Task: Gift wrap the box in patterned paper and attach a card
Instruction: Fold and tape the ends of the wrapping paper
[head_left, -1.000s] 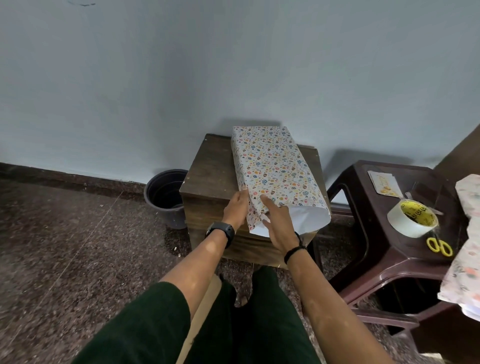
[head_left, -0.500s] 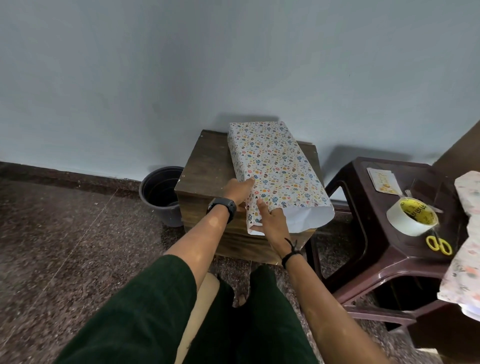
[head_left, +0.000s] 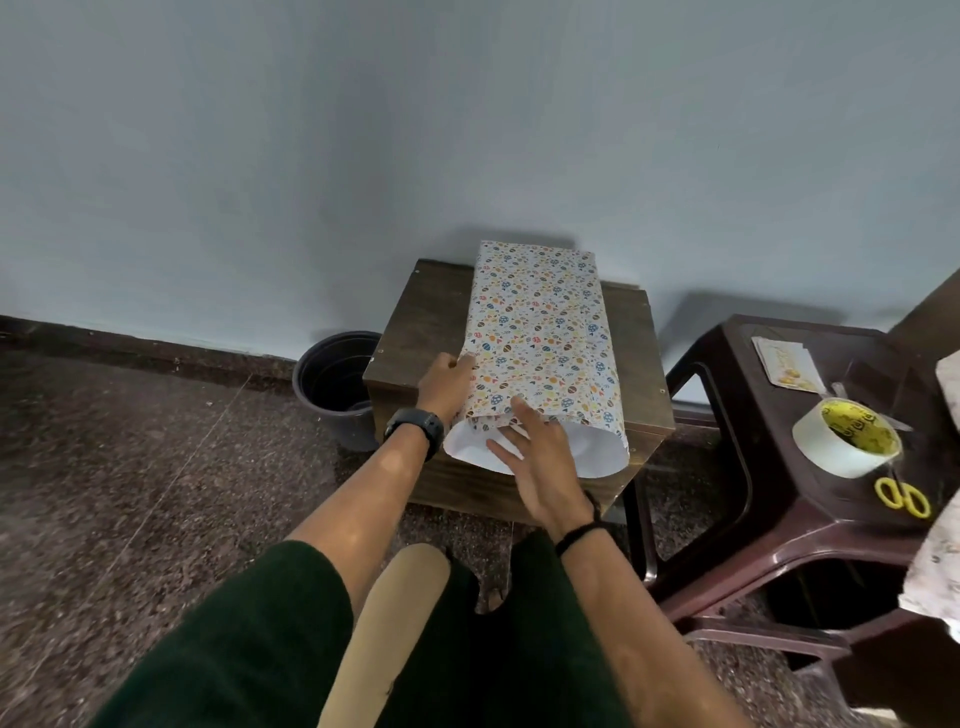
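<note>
The right hand (head_left: 540, 457) lies with straight fingers on the near open end of the patterned paper (head_left: 540, 332), which is wrapped round the box on the wooden stool (head_left: 415, 322). The left hand (head_left: 447, 384) pinches the paper's left edge. On the plastic stool (head_left: 779, 530) to the right, the tape roll (head_left: 844, 441) carries yellow lettering too blurred to read, with the card (head_left: 787, 361) farther back.

Box: hidden inside the patterned paper (head_left: 540, 343); not directly visible.
Paper: white with small multicoloured motifs, wrapped as a long sleeve, lying lengthwise on the wooden stool (head_left: 415, 322), far end by the wall.
Near end: open, white underside showing, overhanging the stool's front edge.
Card (head_left: 787, 364): pale, flat on the brown plastic table (head_left: 737, 499), well apart.
</note>
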